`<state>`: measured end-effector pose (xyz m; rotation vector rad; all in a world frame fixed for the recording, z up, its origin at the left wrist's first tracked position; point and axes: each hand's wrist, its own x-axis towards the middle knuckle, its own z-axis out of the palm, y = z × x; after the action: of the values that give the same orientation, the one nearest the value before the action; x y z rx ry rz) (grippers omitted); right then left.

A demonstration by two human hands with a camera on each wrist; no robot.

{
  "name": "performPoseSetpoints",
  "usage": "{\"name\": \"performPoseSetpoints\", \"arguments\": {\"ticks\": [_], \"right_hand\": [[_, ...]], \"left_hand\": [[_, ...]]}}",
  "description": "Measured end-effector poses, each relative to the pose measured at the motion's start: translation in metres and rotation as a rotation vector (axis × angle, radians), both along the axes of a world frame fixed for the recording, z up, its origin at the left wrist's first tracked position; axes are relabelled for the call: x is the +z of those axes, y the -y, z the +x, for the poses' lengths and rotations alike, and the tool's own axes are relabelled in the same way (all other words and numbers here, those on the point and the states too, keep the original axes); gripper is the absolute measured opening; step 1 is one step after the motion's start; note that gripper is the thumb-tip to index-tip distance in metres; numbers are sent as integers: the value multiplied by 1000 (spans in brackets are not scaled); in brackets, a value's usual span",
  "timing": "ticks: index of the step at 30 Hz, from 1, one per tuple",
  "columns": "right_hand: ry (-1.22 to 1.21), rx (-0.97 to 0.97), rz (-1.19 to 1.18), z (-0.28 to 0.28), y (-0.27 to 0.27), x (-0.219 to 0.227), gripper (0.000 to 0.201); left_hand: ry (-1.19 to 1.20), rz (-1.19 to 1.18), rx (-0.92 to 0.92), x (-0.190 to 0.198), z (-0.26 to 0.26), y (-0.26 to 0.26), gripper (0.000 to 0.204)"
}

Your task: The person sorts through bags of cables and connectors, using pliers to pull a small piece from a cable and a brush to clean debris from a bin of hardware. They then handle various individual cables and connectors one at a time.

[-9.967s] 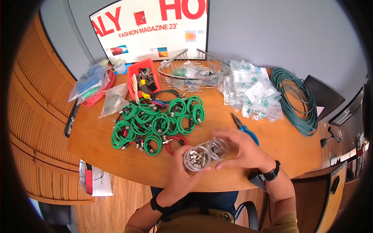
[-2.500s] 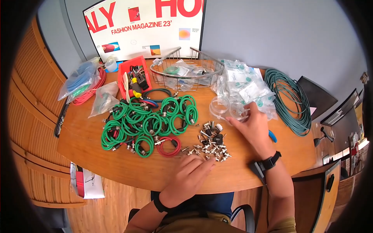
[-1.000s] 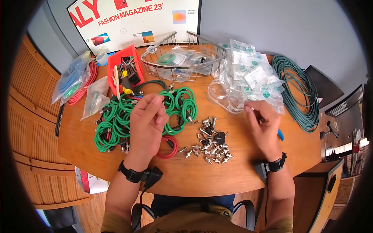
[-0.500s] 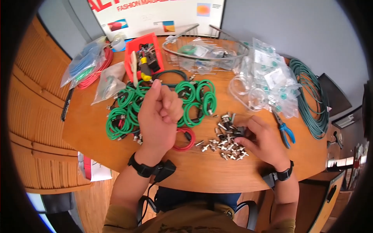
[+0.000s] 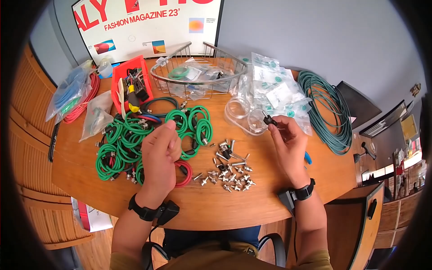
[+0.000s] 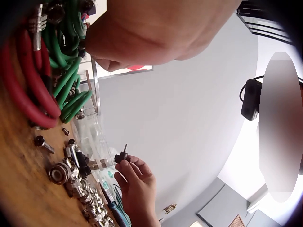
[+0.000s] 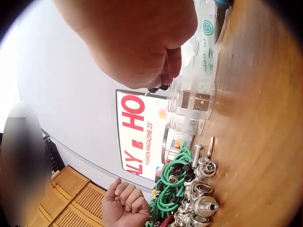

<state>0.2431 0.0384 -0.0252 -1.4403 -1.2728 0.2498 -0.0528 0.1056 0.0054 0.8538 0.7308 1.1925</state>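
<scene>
Right hand point(image 5: 290, 143) has a black knob point(image 5: 269, 120) pinched near the clear containers point(image 5: 231, 117), left hand point(image 5: 159, 155) curled into a fist, metal connectors point(image 5: 231, 177) on the desk point(image 5: 265, 200) between.

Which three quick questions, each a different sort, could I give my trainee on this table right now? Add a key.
1. What does the right grip hold?
A) pliers
B) a small black part
C) a red cable

2. True or false: metal connectors lie loose on the table.

3. What colour is the large cable coil beside the plastic bags?

Key: 1. B; 2. true; 3. dark green.
</scene>
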Motion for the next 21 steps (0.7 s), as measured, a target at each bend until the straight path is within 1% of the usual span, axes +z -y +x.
{"name": "performPoseSetpoints", "arguments": {"ticks": [3,5,15,17,21], "right_hand": [[42,-29,-32,-2,-1,5,16],[129,-53,-48,0,0,4,15],[153,-73,-124,-3,-3,11,15],[120,-48,25,-2,-5,6,15],[124,4,15,0,7,10,13]], "left_hand": [[-28,39,-24,-1,0,1,42],[-40,65,-36,-2,0,2,42],[-104,114,-32,-3,3,4,41],[-108,112,-39,-3,1,3,41],[-97,113,-41,-4,3,3,41]]}}
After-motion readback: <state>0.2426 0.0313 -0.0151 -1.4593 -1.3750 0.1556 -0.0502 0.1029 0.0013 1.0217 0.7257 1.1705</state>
